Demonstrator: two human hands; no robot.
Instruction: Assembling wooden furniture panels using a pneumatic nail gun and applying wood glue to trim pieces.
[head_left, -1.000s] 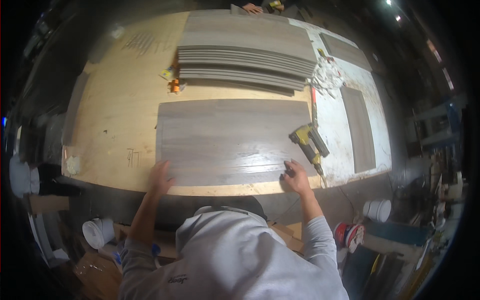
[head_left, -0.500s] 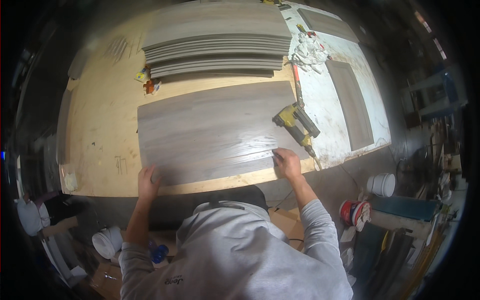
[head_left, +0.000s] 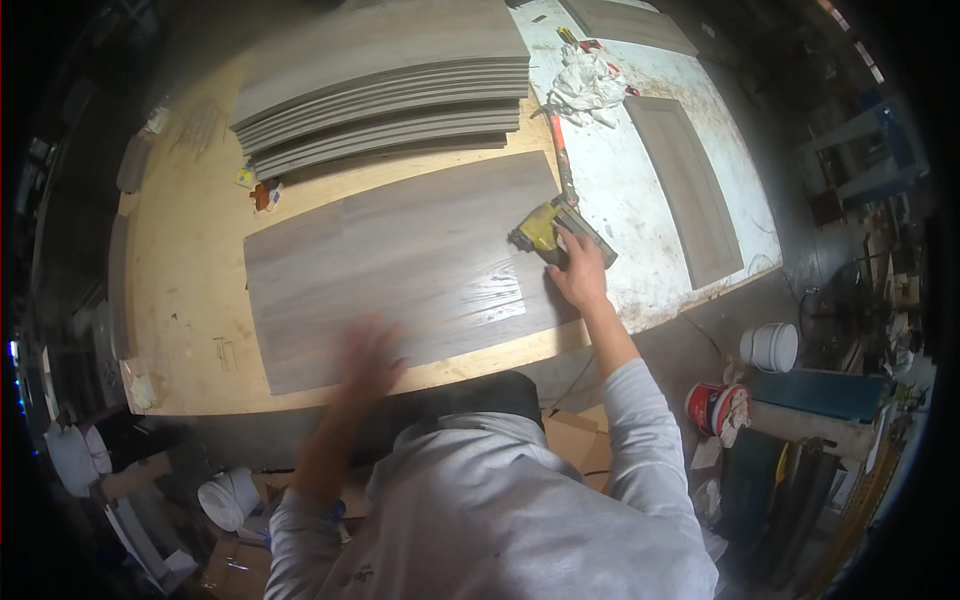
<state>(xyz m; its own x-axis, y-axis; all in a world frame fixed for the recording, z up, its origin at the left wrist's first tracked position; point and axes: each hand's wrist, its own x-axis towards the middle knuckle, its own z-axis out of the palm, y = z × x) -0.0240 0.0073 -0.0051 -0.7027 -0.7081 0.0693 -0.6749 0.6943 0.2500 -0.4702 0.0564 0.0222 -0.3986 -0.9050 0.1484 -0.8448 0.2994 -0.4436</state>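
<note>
A flat grey wood-grain panel [head_left: 400, 250] lies on the table in front of me, with a glossy patch toward its right side. On the panel's right edge rests a yellow and black nail gun [head_left: 540, 225]. My right hand [head_left: 583, 272] is closed round its handle, the fingers over the grip. My left hand [head_left: 372, 355], smeared by motion, is over the panel's near edge with its fingers apart and nothing in them.
A stack of similar panels [head_left: 390, 100] stands behind. A red-handled hammer [head_left: 561, 150] and a crumpled white cloth [head_left: 587, 85] lie on the white surface at right, near a narrow grey panel [head_left: 685, 185]. Buckets [head_left: 770, 347] stand on the floor.
My right hand has left the panel's near edge and moved up onto the nail gun. My left hand has come off the near left corner and shifted right over the panel.
</note>
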